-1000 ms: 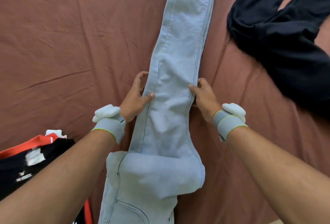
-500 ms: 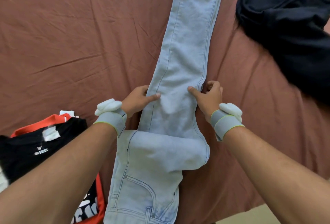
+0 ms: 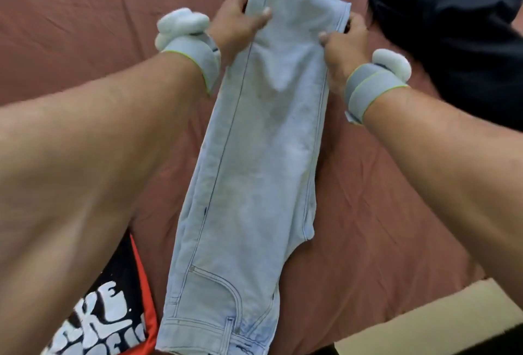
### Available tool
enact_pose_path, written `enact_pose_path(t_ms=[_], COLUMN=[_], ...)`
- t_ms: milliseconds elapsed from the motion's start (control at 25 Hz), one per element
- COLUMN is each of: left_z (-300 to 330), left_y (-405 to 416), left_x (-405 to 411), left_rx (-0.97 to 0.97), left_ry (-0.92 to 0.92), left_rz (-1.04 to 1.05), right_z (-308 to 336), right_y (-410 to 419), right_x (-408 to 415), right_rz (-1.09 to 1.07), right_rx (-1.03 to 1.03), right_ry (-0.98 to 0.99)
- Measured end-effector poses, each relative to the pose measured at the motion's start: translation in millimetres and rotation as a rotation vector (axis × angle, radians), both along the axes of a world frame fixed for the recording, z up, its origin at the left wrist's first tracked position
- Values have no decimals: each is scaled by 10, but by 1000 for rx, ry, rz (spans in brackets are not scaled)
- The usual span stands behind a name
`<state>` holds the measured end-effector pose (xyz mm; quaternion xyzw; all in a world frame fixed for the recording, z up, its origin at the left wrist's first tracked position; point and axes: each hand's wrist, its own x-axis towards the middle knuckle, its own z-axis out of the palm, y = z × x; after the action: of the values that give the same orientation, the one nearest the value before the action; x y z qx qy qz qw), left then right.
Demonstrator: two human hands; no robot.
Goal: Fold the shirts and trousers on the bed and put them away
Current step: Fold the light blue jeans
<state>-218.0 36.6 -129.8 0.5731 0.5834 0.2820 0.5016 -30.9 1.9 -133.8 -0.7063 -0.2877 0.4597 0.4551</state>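
Pale blue jeans (image 3: 254, 156) lie lengthwise on the reddish-brown bed sheet (image 3: 85, 15), waistband near me, legs running away to the top edge. My left hand (image 3: 240, 19) grips the left edge of the leg, thumb on top, with the cloth bunched up into a raised fold. My right hand (image 3: 343, 40) pinches the right edge of the same fold. Both wrists wear grey bands with white pads.
A dark navy garment (image 3: 452, 29) lies crumpled at the upper right, close to my right hand. A black and orange printed shirt (image 3: 113, 312) sits at the lower left beside the waistband. The bed's near edge and a pale floor strip (image 3: 424, 323) show at the lower right.
Both hands have slid up the leg, away from me, and now lift a fold of denim. The view has tilted down, so the waistband shows.
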Motion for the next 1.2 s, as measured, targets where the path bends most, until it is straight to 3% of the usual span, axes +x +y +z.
enact_pose_path(t_ms=[80, 120, 200, 400, 640, 840, 1000, 1200], left_z=[-141, -283, -504, -381, -359, -384, -380, -394], left_y=[-239, -493, -1103, -2517, -3689, -4281, -4565, -4654], left_x=[-252, -415, -687, -868, -1317, -1525, -1538, -1634], left_rx=[-204, -353, -470, -376, -509, -569, -570, -595], left_ry=[149, 179, 212, 298, 207, 88, -36, -32], left_rz=[-105, -51, 44, 156, 69, -65, 16, -46], right_z=[-103, -158, -303, -314, -241, -188, -209, -213], right_y=[-156, -369, -917, -2241, -3549, -4086, -4549, -4806], right_x=[-4, -40, -122, -297, -669, -870, -1014, -1056], right_rz=[73, 109, 173, 259, 128, 136, 187, 203], right_rx=[-114, -187, -303, -277, -338, -387, -412, -396], right_ry=[-12, -62, -161, -277, -236, -173, -114, -117])
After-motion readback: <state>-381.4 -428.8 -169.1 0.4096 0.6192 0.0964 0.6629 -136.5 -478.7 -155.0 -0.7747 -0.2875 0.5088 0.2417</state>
